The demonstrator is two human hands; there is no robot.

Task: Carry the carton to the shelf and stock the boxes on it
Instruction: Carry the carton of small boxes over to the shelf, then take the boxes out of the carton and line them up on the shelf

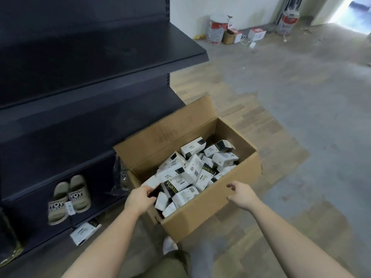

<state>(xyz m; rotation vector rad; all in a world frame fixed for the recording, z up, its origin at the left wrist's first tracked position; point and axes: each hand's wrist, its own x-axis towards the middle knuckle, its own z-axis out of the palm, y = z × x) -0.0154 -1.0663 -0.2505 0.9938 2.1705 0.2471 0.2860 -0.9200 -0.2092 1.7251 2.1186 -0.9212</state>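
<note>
With the open brown cardboard carton (pixel 200 199) on the floor beside the dark metal shelf (pixel 84 125), my left hand (pixel 138 199) fingers pinch a white-and-black box (pixel 155 184) while my right hand (pixel 242 194) hovers spread, so next I judge: lift it shelfward.

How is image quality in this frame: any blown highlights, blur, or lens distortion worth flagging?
Head view: the doorway at top right is blown out to white; the dark shelf holds little detail; wide-angle bending curves the shelf edges; print on the boxes in the carton is soft and mostly unreadable; the left hand and right hand look slightly smeared.
</note>
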